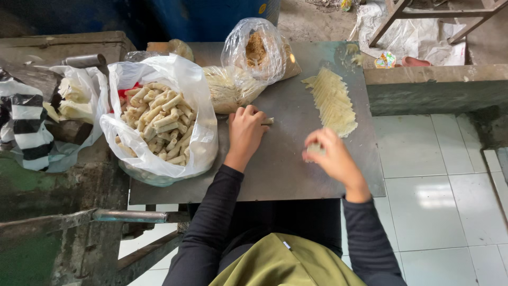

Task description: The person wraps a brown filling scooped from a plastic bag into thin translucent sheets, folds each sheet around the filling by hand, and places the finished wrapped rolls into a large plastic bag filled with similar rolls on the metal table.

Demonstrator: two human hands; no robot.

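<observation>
Left hand point(246, 132) clenched, pinning a small roll point(268, 121) to the counter point(280, 164), just left of the fanned wrapper stack point(332, 100) | right hand point(330, 156) blurred below stack, fingers pinching a pale piece point(316, 149) | wrappers look thin, limp, tearable: lift by an edge | bag of rolls point(161, 124) far left

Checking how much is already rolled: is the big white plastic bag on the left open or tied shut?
Open. The white plastic bag has its mouth spread wide, with a heap of pale rolled pieces exposed inside.
</observation>
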